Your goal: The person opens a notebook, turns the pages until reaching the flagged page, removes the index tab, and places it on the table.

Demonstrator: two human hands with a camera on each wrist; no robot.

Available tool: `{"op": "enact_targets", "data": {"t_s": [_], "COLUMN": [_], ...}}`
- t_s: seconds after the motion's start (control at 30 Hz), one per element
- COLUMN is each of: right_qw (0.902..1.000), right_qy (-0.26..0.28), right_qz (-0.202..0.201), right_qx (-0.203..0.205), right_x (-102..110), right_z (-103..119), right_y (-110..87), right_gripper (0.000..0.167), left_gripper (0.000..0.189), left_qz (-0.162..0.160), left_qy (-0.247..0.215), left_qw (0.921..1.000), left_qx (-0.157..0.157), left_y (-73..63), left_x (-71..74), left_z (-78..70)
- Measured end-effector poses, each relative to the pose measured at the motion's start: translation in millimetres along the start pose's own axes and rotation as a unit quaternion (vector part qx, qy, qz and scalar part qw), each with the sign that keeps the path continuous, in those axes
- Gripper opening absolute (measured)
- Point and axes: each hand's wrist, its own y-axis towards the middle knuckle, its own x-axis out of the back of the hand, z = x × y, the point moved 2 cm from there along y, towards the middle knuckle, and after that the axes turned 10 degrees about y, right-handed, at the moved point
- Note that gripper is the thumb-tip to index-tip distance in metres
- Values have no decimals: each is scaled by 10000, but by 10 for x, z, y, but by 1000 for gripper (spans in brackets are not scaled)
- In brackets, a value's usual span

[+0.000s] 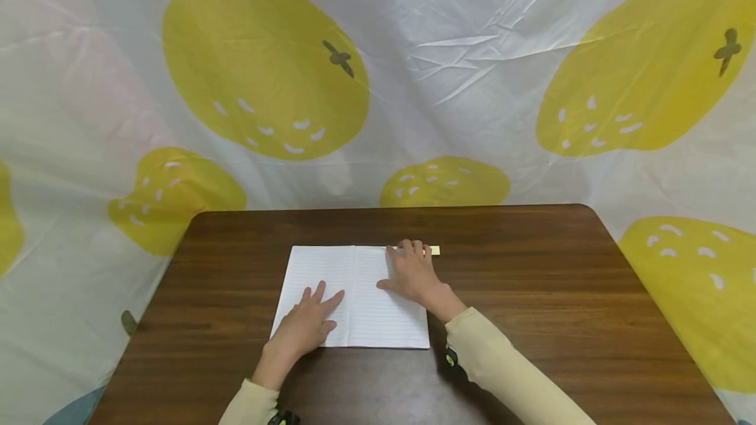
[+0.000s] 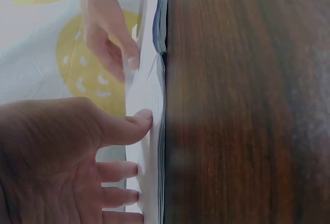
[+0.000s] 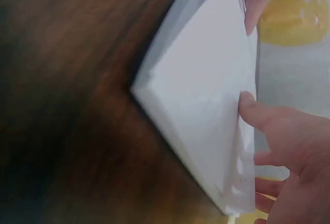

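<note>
An open notebook (image 1: 386,320) with ruled white pages lies flat on the table. Its left page carries my left hand (image 1: 304,325), fingers spread, with fingertips touching the paper; in the left wrist view the thumb also rests by the pages (image 2: 147,146). Across the upper part of the right page lies my right hand (image 1: 413,274), fingers toward the top edge and thumb toward the fold. The right wrist view shows that thumb on the paper (image 3: 201,90). A small pale yellow tab (image 1: 436,250) sticks out past the top right corner, partly hidden by the fingers.
The dark brown wooden table (image 1: 531,267) extends around the notebook on all sides. Behind it hangs a white cloth (image 1: 449,117) printed with large yellow fruit. Each forearm has a cream sleeve (image 1: 508,366) and a dark wrist device (image 1: 451,357).
</note>
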Motion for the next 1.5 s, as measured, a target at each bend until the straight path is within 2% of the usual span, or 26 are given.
{"op": "enact_targets", "data": {"t_s": [0.3,0.5,0.7,1.03,1.2,1.33,1.5], "right_qw": [9991,9966,9898,9853,9764,9672,9605], "right_qy": [330,532,952,1132,1555,2086,2510], "right_qz": [-222,-616,-946,-1141,-1354,-1382,-1147], "right_qx": [-152,145,478,579,639,430,-342], "right_x": [18,41,49,29,30,42,68], "right_z": [-177,-237,-263,-315,-348,-350,-332], "right_y": [-120,-193,-282,-433,-501,-549,-609], "right_gripper": [78,79,82,82,75,61,40], "left_gripper": [54,54,54,54,55,54,54], "left_qz": [-38,-58,-34,-59,-63,-68,-58], "left_qy": [-10,-28,-146,-292,-316,-256,-233], "left_qw": [10000,9999,9997,9994,9993,9995,9996], "left_qx": [90,136,201,176,170,180,150], "left_y": [13,22,19,19,20,18,13], "left_x": [6,7,-4,-21,-16,-12,-10], "left_z": [-9,-10,-3,5,2,6,1]}}
